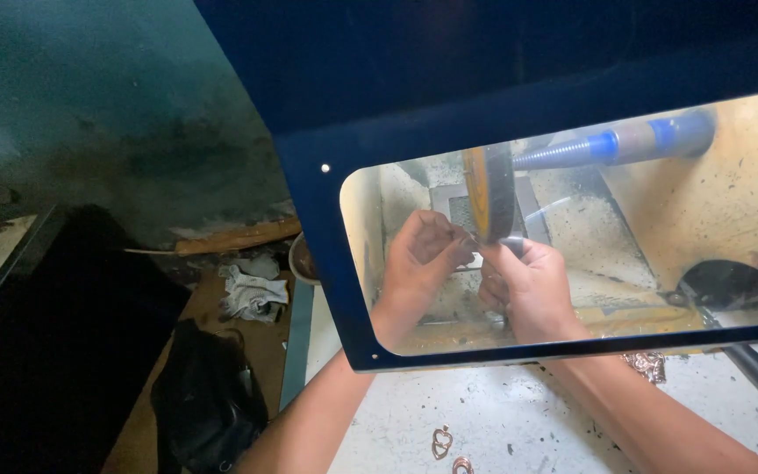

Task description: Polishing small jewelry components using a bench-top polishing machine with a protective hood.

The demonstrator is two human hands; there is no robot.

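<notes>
Behind the blue guard window [326,228], both my hands' fingers pinch closed on a small metal piece [512,243] against the buffing wheel [490,191]; it seems light, stiff, best gripped by its edges.

Stained teal wall [89,96], dusty wooden floor [265,342]

Glossy blue metal guard [309,219], dusty speckled tabletop [502,404]

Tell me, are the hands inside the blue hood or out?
Inside: both hands show through the hood's clear window, beside the wheel.
</notes>
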